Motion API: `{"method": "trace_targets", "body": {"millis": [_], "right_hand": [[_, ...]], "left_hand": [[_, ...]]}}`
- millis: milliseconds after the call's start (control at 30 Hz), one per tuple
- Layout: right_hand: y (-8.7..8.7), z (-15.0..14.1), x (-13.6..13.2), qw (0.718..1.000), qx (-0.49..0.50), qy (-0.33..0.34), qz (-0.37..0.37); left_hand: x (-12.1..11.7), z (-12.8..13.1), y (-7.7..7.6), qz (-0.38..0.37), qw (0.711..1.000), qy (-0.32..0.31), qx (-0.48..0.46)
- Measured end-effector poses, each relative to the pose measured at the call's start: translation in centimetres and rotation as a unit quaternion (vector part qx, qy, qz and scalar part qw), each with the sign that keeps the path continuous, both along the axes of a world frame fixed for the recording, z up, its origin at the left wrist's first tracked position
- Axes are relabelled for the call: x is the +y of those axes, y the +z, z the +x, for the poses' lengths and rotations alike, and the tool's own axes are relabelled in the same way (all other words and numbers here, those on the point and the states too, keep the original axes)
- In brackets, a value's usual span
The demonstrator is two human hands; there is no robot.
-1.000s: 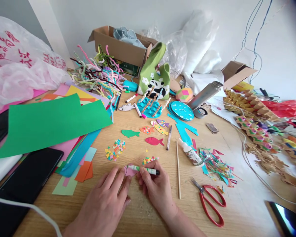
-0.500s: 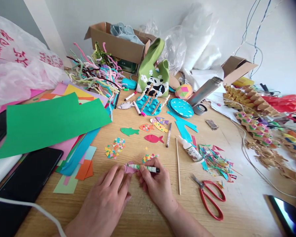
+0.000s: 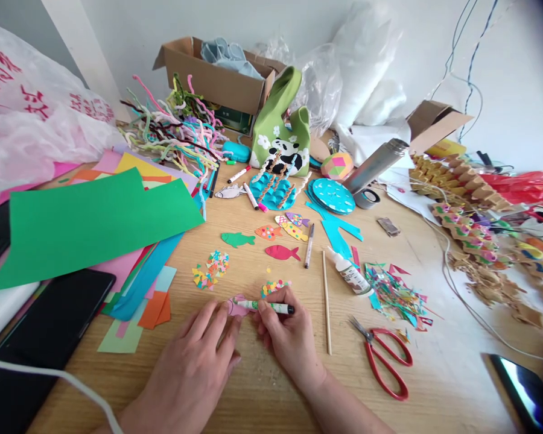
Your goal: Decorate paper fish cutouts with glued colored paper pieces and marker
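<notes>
My right hand (image 3: 286, 337) is closed around a white marker (image 3: 278, 308) with green print and a black end. The marker lies low, its left end over a small pink-purple paper fish (image 3: 236, 306). Fingers of my left hand (image 3: 192, 358) lie flat at the near left edge of this fish, steadying it on the table; its lower part is partly covered. Just beyond are small piles of paper confetti (image 3: 275, 288). Farther up lie cut paper fish: a green fish (image 3: 238, 240), a red fish (image 3: 282, 252) and an orange fish (image 3: 268, 232).
To the right are a wooden stick (image 3: 326, 304), a glue bottle (image 3: 350, 274), paper scraps (image 3: 398, 298) and red-handled scissors (image 3: 384, 358). On the left lie green paper (image 3: 104, 223) and a black phone (image 3: 49, 343). A green panda bag (image 3: 281, 129) stands at the back.
The marker and my right hand have shifted very slightly to the right. My left hand stays on the fish.
</notes>
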State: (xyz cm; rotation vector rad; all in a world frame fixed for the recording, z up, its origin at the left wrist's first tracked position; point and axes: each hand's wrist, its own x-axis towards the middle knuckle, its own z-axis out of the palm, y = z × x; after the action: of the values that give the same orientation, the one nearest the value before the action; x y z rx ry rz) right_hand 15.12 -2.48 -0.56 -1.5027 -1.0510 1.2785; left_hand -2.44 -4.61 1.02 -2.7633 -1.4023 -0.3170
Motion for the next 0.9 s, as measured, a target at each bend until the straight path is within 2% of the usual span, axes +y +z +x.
{"method": "trace_targets", "body": {"millis": [567, 900], "right_hand": [[-0.38, 0.04, -0.11, 1.000, 0.009, 0.009, 0.004], [-0.13, -0.16, 0.05, 0.999, 0.023, -0.026, 0.017]], "left_hand": [[0.03, -0.01, -0.17, 0.004, 1.000, 0.003, 0.001], [-0.15, -0.05, -0.44, 0.004, 1.000, 0.001, -0.003]]}}
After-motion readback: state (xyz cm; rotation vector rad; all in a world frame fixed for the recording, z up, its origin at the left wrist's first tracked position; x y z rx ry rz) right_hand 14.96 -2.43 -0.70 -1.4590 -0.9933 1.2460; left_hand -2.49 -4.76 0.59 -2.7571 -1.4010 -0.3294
